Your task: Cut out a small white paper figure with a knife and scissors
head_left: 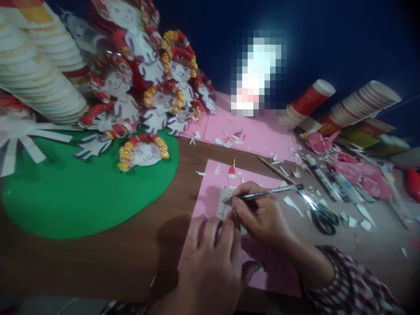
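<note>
My right hand point(262, 214) grips a black pen point(267, 191), its tip on a small piece of white paper point(226, 199) with dark lines on it. That piece lies on a pink sheet point(205, 192). My left hand point(211, 258) rests palm down on the pink sheet, fingers spread and slightly bent, with fingertips at the lower edge of the white piece. Part of the piece is hidden under both hands. Above it, a small red, white and yellow scrap point(232, 169) lies on the pink sheet.
Green round sheets point(88, 197) lie at left, with paper dolls point(144, 153) on and behind them. Stacked paper cups point(36, 74) stand at far left, more point(364, 107) at back right. Scissors point(323, 216), markers point(323, 178), a thin stick point(275, 169) and paper scraps lie right.
</note>
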The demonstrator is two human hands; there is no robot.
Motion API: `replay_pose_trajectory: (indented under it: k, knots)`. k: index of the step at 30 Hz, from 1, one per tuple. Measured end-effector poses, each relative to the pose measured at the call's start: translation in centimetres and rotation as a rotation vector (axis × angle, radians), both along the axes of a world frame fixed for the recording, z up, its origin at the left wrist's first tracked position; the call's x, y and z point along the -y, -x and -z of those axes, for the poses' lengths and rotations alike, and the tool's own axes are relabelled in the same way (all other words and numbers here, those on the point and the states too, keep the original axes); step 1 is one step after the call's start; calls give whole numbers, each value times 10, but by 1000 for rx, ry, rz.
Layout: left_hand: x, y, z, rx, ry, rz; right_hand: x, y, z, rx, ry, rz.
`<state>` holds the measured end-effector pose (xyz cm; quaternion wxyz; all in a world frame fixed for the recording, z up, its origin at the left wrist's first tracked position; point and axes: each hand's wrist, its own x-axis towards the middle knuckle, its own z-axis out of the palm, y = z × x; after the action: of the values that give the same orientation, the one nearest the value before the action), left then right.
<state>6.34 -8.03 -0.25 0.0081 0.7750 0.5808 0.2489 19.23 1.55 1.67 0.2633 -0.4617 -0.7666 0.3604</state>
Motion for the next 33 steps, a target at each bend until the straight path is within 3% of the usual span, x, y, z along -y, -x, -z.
replay_pose_trajectory:
  k: [33]
  knots:
    - [0, 1, -7, 0, 35, 13, 0, 0, -1, -25, 18, -36]
